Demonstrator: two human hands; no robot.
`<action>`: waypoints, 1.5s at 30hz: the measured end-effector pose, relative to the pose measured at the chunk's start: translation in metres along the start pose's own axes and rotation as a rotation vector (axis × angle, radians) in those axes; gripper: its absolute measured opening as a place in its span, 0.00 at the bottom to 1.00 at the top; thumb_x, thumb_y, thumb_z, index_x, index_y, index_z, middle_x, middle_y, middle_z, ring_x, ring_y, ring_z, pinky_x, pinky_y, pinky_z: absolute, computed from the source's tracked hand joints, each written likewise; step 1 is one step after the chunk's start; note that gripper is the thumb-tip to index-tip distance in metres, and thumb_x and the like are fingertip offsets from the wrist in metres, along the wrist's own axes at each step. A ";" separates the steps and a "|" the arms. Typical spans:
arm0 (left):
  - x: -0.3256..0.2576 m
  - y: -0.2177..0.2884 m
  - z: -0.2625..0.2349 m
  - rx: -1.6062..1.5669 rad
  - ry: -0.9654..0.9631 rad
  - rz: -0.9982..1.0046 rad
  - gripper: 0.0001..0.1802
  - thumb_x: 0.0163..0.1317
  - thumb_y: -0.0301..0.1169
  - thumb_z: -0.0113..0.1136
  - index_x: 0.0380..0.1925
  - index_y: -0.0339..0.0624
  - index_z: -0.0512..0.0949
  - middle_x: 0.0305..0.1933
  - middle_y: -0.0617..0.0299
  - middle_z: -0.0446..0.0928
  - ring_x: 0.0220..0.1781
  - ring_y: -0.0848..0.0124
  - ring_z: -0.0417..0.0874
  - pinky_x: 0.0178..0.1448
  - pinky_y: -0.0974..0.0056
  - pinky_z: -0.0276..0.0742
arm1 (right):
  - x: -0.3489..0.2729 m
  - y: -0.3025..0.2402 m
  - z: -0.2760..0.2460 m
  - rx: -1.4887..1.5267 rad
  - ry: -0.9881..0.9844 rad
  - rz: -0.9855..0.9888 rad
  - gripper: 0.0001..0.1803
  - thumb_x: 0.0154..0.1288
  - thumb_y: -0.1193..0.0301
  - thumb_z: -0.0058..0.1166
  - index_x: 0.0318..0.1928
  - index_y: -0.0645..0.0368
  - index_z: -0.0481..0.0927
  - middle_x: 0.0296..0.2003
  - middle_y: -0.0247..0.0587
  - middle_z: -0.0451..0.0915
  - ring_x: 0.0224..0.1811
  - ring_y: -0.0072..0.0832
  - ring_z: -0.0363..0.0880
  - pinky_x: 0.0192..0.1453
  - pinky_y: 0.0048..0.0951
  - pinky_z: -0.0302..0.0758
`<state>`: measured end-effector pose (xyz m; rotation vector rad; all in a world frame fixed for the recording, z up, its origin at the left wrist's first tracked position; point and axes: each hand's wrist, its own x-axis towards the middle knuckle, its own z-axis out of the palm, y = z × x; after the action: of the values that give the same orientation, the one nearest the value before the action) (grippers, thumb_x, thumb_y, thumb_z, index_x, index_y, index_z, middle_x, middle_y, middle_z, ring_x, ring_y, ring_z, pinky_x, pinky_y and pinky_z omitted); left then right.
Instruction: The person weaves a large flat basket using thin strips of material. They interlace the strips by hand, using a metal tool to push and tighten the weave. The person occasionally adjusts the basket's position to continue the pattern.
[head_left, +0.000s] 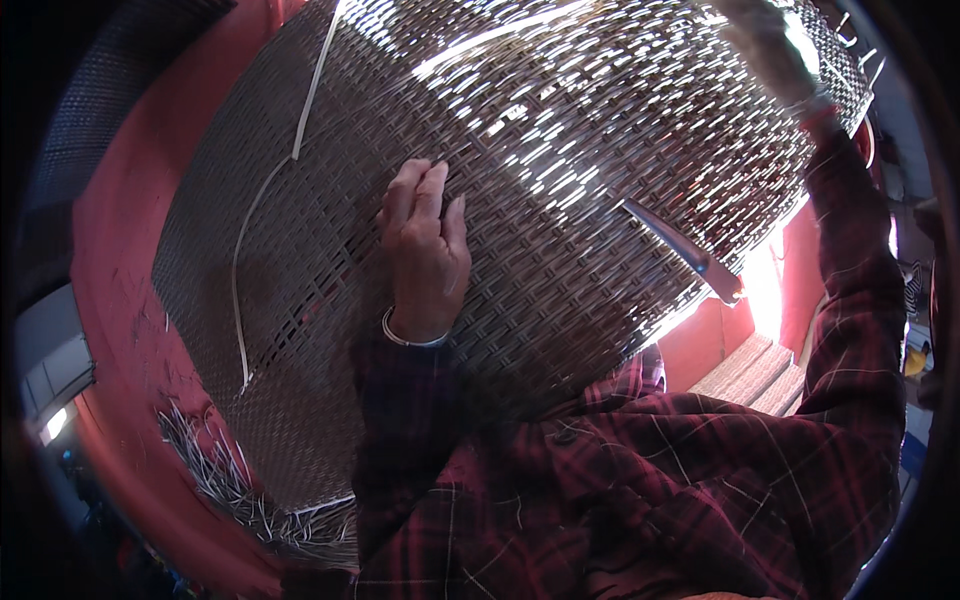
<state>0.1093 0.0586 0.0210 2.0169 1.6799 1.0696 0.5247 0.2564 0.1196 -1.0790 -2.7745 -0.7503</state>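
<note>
A large brown woven panel (540,290) of glossy flat strands spreads in front of me, its surface curving. My left hand (428,245) lies on the middle of the weave, fingers slightly bent and thumb apart, with nothing visible in it. At the upper right, my right hand (768,50) is over the panel's far part, smeared by motion, so its fingers cannot be made out. A tapered metal blade-like tool (680,245) rests on the weave between my hands, touched by neither. A thin pale strip (237,260) runs loosely down the panel's left part.
Red surface (120,215) borders the panel on the left. A heap of loose strands (215,470) lies at the lower left. Pale ridged boards (750,375) show beyond the panel's right edge. Another dark woven piece (110,90) stands at the far left.
</note>
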 end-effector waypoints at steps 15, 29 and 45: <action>-0.002 -0.001 0.005 0.297 -0.033 -0.042 0.11 0.57 0.37 0.61 0.36 0.47 0.73 0.39 0.60 0.72 0.45 0.60 0.72 0.46 0.53 0.69 | 0.082 -0.221 0.024 0.704 -0.126 0.029 0.24 0.53 0.64 0.57 0.53 0.51 0.75 0.45 0.38 0.77 0.44 0.36 0.78 0.45 0.28 0.77; -0.083 -0.113 -0.110 0.483 0.319 -0.276 0.24 0.55 0.28 0.62 0.54 0.44 0.72 0.58 0.55 0.71 0.60 0.57 0.70 0.63 0.51 0.64 | 0.121 -0.253 -0.040 0.555 -0.326 0.051 0.14 0.60 0.63 0.54 0.42 0.58 0.76 0.39 0.33 0.73 0.35 0.20 0.72 0.30 0.21 0.70; -0.134 -0.142 -0.144 0.459 0.424 -0.277 0.08 0.54 0.26 0.59 0.34 0.42 0.72 0.36 0.55 0.74 0.34 0.55 0.78 0.38 0.53 0.74 | 0.258 -0.480 -0.069 0.482 0.153 -0.613 0.19 0.53 0.70 0.56 0.48 0.44 0.75 0.41 0.32 0.80 0.47 0.28 0.79 0.53 0.36 0.73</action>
<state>-0.0974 -0.0611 -0.0202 1.7944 2.5365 1.1465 0.0107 0.0785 0.0414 -0.0810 -2.9164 -0.1474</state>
